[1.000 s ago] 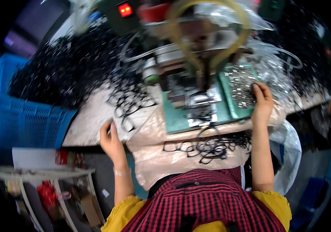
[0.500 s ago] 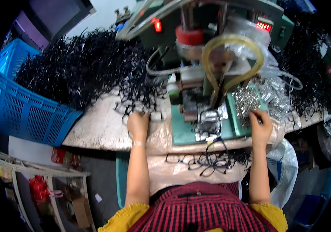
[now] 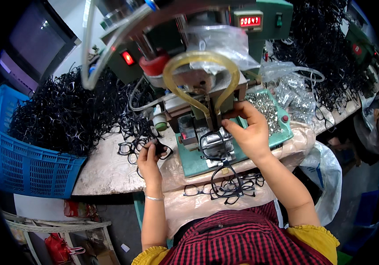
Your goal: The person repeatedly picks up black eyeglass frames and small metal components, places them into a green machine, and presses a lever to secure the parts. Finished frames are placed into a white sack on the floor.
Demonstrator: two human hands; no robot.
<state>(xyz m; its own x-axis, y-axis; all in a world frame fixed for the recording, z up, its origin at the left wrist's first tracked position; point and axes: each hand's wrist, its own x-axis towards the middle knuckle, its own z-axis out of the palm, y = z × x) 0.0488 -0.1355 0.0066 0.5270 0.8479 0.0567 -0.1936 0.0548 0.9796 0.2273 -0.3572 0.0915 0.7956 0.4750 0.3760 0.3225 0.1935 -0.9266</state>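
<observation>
My left hand (image 3: pixel 149 162) is closed on a black glasses frame (image 3: pixel 166 151) at the left of the bench, beside loose black frames (image 3: pixel 127 148). My right hand (image 3: pixel 252 132) reaches to the head of a green press (image 3: pixel 218 115), thumb and fingertips drawn together there. Whatever they pinch is too small or hidden to make out. Below the press head, another glasses frame (image 3: pixel 214 159) sits at the metal fixture, one rim hanging over the front edge of the green base (image 3: pixel 189 164). More black frames (image 3: pixel 191 191) lie on the sheet over my lap.
Small metal parts (image 3: pixel 264 110) fill a green tray right of the press, with clear bags of parts (image 3: pixel 293 97) beyond. Black frames are heaped left (image 3: pixel 61 119) and far right (image 3: pixel 322 53). A blue crate (image 3: pixel 30 161) stands left. A yellowish tube (image 3: pixel 172 70) loops before the press.
My right hand has moved left from the tray of metal parts to the press head. My left hand now lifts a glasses frame from the loose ones. The view has shifted and turned.
</observation>
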